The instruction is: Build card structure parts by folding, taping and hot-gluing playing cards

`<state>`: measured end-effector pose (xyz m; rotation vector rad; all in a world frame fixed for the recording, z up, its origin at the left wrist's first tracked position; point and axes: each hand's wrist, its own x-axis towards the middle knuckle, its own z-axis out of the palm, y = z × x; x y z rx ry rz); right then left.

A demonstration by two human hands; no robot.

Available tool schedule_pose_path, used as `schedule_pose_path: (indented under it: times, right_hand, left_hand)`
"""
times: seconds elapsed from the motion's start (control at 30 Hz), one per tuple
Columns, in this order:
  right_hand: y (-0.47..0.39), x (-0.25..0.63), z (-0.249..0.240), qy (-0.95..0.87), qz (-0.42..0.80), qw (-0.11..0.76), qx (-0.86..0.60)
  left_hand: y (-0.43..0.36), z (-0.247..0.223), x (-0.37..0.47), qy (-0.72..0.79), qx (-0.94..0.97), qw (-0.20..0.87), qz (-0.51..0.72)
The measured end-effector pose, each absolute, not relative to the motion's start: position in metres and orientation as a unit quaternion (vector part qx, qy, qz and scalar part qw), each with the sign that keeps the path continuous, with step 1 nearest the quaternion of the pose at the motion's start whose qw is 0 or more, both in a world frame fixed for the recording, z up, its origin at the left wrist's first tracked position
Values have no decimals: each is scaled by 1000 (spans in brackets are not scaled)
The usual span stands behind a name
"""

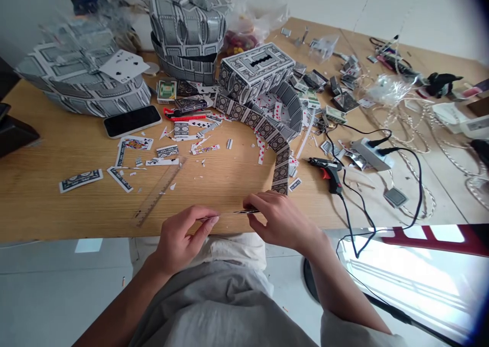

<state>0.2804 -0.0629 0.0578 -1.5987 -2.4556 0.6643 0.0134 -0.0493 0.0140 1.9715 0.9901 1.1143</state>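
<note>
My left hand [187, 237] pinches a thin card piece [206, 218], seen nearly edge-on, above the table's front edge. Across a small gap, my right hand [277, 218] pinches another thin card piece [241, 212], also edge-on. Just beyond my right hand, a long curved strip of joined playing cards [281, 166] stands on its edge. It runs back to a patterned card box [257, 71]. Left of the hands lies a clear ruler [158, 191], with cut card scraps [81, 180] around it.
A black glue gun [330, 174] with a cable and a power strip [372, 153] lie to the right. A phone [132, 122], a red cutter [185, 115] and large card-built forms [187, 31] stand or lie at the back left. White rope [424, 184] is coiled at the far right.
</note>
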Motion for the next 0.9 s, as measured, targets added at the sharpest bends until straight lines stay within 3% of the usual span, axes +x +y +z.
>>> schedule_pose_path:
  times: [0.4,0.9]
  right_hand:
    - [-58,277,62,-829,210,42,-516]
    - [-54,271,60,-839,201,-51,-504]
  left_hand:
    - [-41,11,10,311,836,267,366]
    - [-29,33,0,280,937,157,138]
